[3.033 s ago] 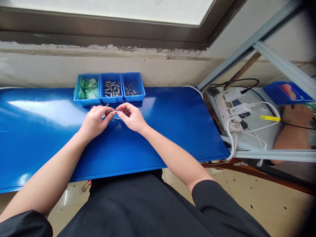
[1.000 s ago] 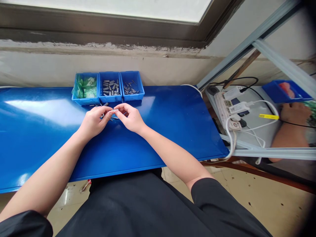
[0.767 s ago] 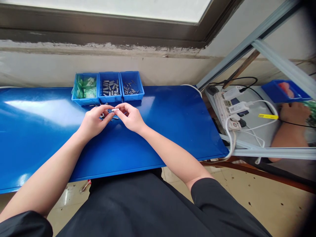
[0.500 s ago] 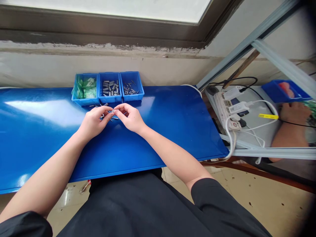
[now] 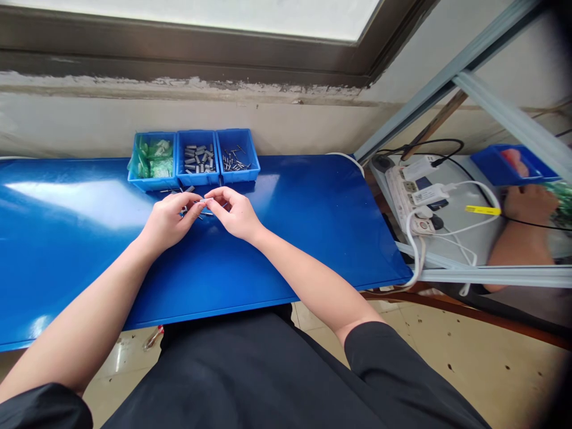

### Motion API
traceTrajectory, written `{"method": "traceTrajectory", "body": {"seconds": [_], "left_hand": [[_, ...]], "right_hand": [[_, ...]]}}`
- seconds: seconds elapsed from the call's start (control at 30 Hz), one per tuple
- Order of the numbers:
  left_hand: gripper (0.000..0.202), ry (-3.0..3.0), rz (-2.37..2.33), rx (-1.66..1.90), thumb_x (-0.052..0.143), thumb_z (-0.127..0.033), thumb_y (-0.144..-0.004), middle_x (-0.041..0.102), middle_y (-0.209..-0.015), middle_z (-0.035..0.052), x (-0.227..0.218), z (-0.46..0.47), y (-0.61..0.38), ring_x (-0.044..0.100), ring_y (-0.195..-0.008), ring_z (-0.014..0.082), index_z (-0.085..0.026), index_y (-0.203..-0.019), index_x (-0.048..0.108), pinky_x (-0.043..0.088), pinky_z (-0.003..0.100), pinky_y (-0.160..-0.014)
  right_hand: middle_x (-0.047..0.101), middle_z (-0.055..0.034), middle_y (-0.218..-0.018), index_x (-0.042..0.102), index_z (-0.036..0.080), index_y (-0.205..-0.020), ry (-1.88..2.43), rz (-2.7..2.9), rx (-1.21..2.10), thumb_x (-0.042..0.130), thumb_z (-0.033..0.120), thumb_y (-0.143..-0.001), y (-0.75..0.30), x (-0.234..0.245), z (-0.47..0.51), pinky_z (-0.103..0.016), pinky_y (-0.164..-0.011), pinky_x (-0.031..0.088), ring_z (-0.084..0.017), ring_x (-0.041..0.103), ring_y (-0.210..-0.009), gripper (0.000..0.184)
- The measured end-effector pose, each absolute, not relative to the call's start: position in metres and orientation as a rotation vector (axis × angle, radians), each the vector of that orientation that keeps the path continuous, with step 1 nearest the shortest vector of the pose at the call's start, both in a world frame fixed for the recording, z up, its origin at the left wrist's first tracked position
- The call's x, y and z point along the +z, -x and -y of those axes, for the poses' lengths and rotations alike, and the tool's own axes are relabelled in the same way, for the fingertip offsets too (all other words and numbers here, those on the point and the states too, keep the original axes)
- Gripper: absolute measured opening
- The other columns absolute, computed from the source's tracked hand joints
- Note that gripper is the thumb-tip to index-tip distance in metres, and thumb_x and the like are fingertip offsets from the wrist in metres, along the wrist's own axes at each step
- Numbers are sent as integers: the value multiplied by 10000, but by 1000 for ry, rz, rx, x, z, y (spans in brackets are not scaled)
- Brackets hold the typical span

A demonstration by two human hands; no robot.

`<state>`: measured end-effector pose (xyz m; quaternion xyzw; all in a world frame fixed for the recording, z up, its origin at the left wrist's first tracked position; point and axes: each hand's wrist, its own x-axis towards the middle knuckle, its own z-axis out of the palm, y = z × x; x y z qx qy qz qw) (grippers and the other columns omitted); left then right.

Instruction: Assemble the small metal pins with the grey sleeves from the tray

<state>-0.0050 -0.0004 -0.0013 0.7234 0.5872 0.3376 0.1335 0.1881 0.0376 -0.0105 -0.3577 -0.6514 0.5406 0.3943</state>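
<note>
My left grip [image 5: 166,221] and right grip [image 5: 238,215] are closed to a fingertip pinch on one small, mostly hidden part [image 5: 206,201], positioned above the counter [image 5: 268,256], beside loose metal pieces [image 5: 190,189], before the middle blue bin [image 5: 199,179].

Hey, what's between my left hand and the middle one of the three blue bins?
In the head view, a few small loose grey pieces lie on the blue table there, partly hidden by your left hand.
</note>
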Motion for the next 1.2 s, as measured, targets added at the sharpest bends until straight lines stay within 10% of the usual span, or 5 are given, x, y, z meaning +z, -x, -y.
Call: {"method": "traceTrajectory", "body": {"seconds": [1.2], "left_hand": [[412,-2043,-1678,1007,584,-551,-919,733,-796,38,0,1,5,647,-707,133,-180,-1012,737,482,246,-670]], "right_hand": [[772,-26,-1013,706,153,-1059,844,1726,1328,622,398,-962,-189,-9,-37,-237,-815,555,-93,688,-841,277]]}}
